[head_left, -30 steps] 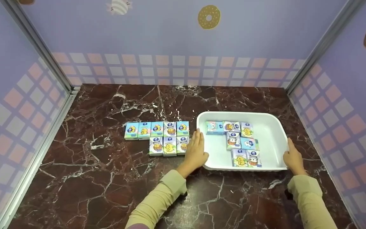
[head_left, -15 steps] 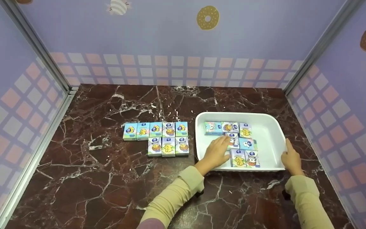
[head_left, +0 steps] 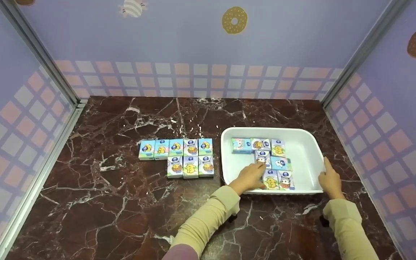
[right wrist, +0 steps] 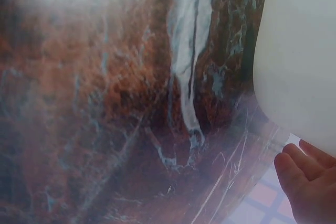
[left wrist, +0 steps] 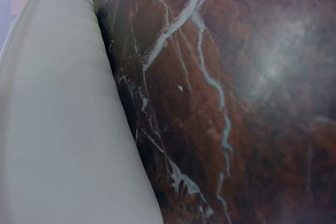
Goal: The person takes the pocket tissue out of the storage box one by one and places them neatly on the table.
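Note:
Inside the white tray (head_left: 306, 159) lie several small printed packs; the left hand (head_left: 250, 177) reaches over the near rim, its fingertips at a white-and-purple pack (head_left: 262, 157). Whether the fingers pinch that pack cannot be made out. Beside the tray's right wall is the right hand (head_left: 330, 181), fingers extended along the outside. In the right wrist view the right hand (right wrist: 310, 179) touches the tray's corner (right wrist: 302, 61). The left wrist view shows the tray's outer wall (left wrist: 68, 108), with the left hand out of sight.
Left of the tray, several packs (head_left: 190, 166) lie side by side in two rows on the dark red marbled surface (head_left: 103, 209). Patterned purple walls (head_left: 179, 39) enclose the back and both sides.
The left hand has left the tray's left rim and moved right, into the tray among the packs. The right hand stays at the right side.

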### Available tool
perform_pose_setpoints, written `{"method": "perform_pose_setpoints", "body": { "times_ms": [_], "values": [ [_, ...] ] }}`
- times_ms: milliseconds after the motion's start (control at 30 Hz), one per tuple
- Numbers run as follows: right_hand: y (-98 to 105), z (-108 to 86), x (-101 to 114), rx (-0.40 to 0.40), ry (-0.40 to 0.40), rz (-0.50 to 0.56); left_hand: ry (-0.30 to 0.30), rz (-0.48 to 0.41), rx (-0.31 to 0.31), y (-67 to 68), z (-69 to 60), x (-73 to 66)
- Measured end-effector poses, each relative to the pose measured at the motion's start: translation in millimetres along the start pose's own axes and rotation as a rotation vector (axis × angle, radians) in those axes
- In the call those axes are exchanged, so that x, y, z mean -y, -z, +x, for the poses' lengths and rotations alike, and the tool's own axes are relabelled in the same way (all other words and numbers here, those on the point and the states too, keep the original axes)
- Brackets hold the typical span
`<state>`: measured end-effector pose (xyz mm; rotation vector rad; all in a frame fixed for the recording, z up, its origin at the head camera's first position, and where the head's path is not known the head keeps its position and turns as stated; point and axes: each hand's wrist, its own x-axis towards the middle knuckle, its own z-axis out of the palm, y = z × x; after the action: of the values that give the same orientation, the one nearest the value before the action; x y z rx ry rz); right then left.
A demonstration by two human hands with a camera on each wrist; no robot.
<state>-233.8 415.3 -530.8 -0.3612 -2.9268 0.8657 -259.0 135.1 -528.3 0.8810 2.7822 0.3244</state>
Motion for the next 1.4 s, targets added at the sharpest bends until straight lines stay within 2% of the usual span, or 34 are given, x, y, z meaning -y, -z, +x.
{"method": "perform_pose_setpoints", "body": {
  "times_ms": [267,400,567,867,1067,1133,1400],
  "values": [
    [-1.2,-0.3,-1.0,-0.009,0.009,-0.025,-0.067,0.151,-0.015,-2.8,1.4,-0.1],
    [-0.8,-0.3,-0.3,-0.003,0.006,-0.015,-0.099,0.183,-0.021,-3.0,2.3,0.0],
    [0.3,0.5,0.9,0.005,-0.006,-0.01,-0.101,0.154,-0.011,-3.5,3.5,0.0],
    [0.6,0.9,0.9,-0.001,-0.017,-0.005,-0.062,0.107,0.041,-4.0,8.6,-2.7],
    [1.0,-0.8,1.8,-0.012,-0.001,-0.006,-0.055,0.016,0.084,-6.8,9.0,-1.1],
    [0.6,-1.2,1.6,-0.02,0.007,-0.01,-0.047,-0.014,0.087,-7.6,8.5,-0.4],
    [-1.6,-1.8,1.1,-0.025,0.006,0.002,-0.054,-0.034,0.069,-8.5,8.0,1.4]
  ]
}}
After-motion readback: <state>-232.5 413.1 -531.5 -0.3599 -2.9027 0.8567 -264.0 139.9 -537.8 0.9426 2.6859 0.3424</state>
